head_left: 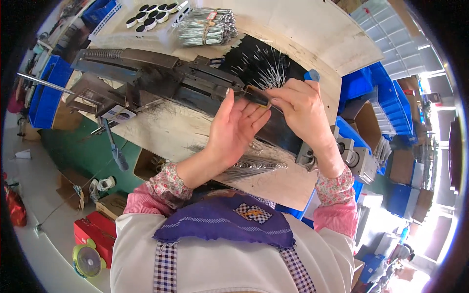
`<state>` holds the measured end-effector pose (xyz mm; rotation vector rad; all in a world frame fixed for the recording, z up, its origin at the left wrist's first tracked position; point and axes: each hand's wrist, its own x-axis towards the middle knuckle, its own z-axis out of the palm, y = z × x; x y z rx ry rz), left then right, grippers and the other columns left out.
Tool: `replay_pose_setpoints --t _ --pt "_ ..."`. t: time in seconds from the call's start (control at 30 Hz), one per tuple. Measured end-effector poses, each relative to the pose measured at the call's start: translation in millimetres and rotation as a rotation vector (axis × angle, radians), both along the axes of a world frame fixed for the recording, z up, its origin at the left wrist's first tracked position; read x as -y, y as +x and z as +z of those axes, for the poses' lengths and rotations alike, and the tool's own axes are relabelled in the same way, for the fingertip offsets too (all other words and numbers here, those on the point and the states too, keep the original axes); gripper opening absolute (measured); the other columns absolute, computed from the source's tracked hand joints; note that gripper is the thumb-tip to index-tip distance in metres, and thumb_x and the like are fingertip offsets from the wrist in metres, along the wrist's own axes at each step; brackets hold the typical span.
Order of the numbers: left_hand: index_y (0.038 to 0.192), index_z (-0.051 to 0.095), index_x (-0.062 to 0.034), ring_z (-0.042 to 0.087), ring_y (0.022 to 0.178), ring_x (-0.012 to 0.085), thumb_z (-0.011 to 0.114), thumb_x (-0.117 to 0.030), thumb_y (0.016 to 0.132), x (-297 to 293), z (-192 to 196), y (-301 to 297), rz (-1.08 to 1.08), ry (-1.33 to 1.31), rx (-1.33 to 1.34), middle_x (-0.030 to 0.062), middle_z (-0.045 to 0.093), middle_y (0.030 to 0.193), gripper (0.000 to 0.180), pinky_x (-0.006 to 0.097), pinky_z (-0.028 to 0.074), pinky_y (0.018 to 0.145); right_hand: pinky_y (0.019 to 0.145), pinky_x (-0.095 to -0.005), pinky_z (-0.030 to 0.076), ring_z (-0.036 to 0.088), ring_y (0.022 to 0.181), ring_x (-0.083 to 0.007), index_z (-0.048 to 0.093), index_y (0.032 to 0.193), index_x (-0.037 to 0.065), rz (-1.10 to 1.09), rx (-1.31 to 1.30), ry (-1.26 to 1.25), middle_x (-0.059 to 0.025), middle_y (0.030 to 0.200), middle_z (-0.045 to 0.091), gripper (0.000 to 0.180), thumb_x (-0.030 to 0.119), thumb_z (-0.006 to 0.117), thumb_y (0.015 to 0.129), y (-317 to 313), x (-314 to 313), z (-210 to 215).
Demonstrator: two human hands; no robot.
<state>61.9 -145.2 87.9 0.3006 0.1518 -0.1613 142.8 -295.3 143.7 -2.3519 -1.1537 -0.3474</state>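
Observation:
My left hand (234,129) is held palm-up with flat fingers at the end of a dark metal machine (156,78), fingertips against a small brown-edged slot piece (256,95). My right hand (303,107) pinches thin metal wire pieces at that same slot, fingers closed on them. Loose silvery wire pins (266,68) fan out on a black mat just beyond both hands. A heap of similar wire parts (254,166) lies on the wooden bench below my left wrist.
A tied bundle of metal wire parts (205,27) and a tray of black-and-white caps (151,14) sit at the bench's far end. Blue plastic crates (386,97) stand at right, another blue crate (46,93) at left. Cardboard boxes, a red box (93,232) and a small fan (88,261) are on the floor.

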Motion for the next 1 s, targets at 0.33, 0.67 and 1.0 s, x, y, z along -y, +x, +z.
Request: replay_pose_setpoints --t 0.33,0.67,1.0 --pt "0.119 0.051 0.0029 0.05 0.118 0.0249 0.035 -0.051 0.099 -3.3 -2.5 -0.5 -0.068 -0.005 0.021 0.0134 0.056 0.12 0.06 0.038 0.036 0.108 0.079 -0.0374 0.037 0.058 0.072 -0.0194 0.071 0.088 0.015 0.013 0.24 -0.034 -0.0003 0.07 0.054 0.025 0.004 0.062 0.068 -22.8 -6.0 -0.9" --pt "0.131 0.039 0.0066 0.044 0.126 0.0279 0.034 -0.054 0.097 -3.0 -0.6 -1.7 0.034 0.097 0.049 0.0175 0.048 0.132 0.07 0.04 0.029 0.112 0.075 -0.0341 0.037 0.057 0.07 -0.0221 0.072 0.088 0.01 0.012 -0.126 0.025 -0.0051 0.071 0.06 0.013 0.01 0.069 0.076 12.1 -3.4 -3.7" --pt "0.13 0.042 0.0064 0.045 0.126 0.0287 0.033 -0.053 0.098 -3.7 2.0 -1.6 -0.024 0.099 0.025 0.0181 0.049 0.131 0.068 0.04 0.029 0.112 0.083 -0.0362 0.041 0.061 0.078 -0.0235 0.071 0.085 0.009 -0.027 -0.034 -0.032 -0.006 0.077 0.062 0.01 0.01 0.067 0.076 2.7 2.1 1.4"
